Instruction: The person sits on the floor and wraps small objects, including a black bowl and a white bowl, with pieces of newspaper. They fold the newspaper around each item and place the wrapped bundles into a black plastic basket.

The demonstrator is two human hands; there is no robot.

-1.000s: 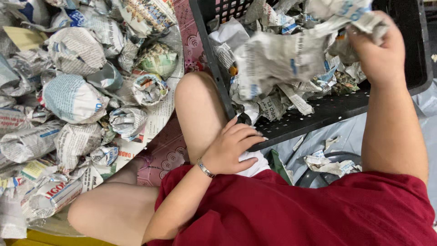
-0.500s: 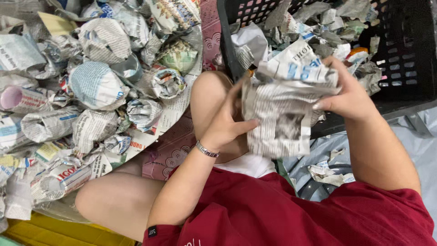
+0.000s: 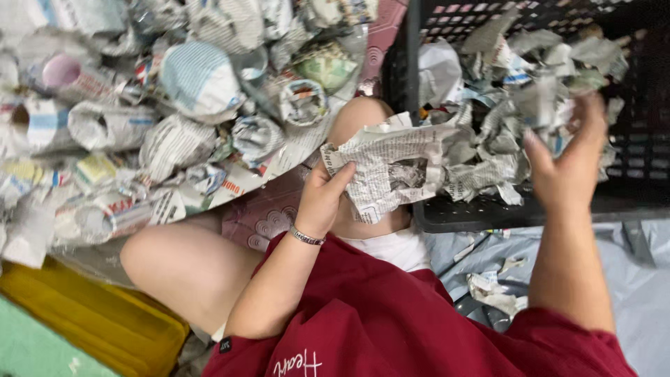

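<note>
Head view looks down on a seated person in a dark red shirt [image 3: 391, 328] with bare knees. Left hand [image 3: 322, 199], a thin silver bracelet [image 3: 307, 237] at its wrist, pinches the near edge of a crumpled grey sheet of printed newspaper [image 3: 394, 171] between thumb and fingers. This sheet is creased and wrinkled all over, partly spread flat, with dense columns of print and a dark photograph near its middle; its left corner is folded over the thumb. It hangs above the person's knee and reaches to the front rim of a black slatted plastic crate [image 3: 628, 202], where it touches the torn paper inside. Right hand [image 3: 569, 164] is raised over the crate with fingers spread wide and holds nothing; it is blurred, just above a heap of torn and crumpled newspaper scraps [image 3: 516, 98] that fills the crate. On the left, a pile of objects wrapped in newspaper [image 3: 174, 119] lies on spread paper, well apart from the held sheet. A yellow flat plastic lid [image 3: 91, 314] sits at the lower left, beside the person's thigh. Pale grey plastic sheeting [image 3: 635, 279] lies under the crate, with a few paper scraps on it
</note>
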